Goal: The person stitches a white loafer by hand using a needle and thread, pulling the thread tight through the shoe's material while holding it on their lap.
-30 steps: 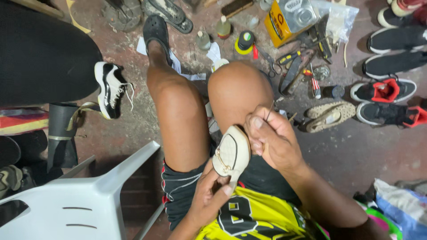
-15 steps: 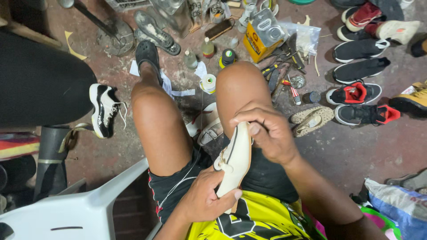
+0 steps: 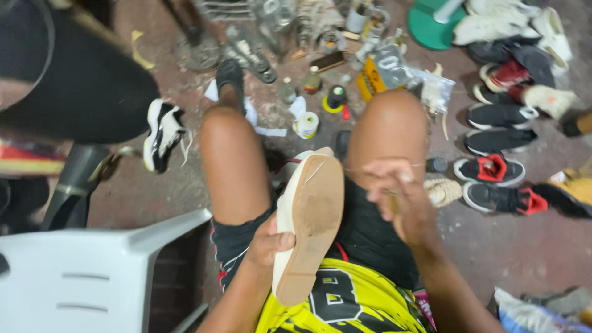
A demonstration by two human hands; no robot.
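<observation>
We are seeing a white plastic chair [image 3: 92,277] standing at the lower left on the floor. Our left hand [image 3: 268,243] is grasping a white shoe [image 3: 308,225] by its edge, tan sole up, over our lap. Our right hand [image 3: 401,200] is blurring beside it, grip apparently pinching something thin; we cannot tell what. Black sneakers [image 3: 502,126] are lying on the floor at right.

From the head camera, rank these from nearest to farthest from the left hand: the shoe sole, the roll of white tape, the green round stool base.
1. Shoe sole: in the left hand grip, over the lap.
2. Roll of white tape: on the floor between the knees.
3. Green round stool base: far top right.
</observation>
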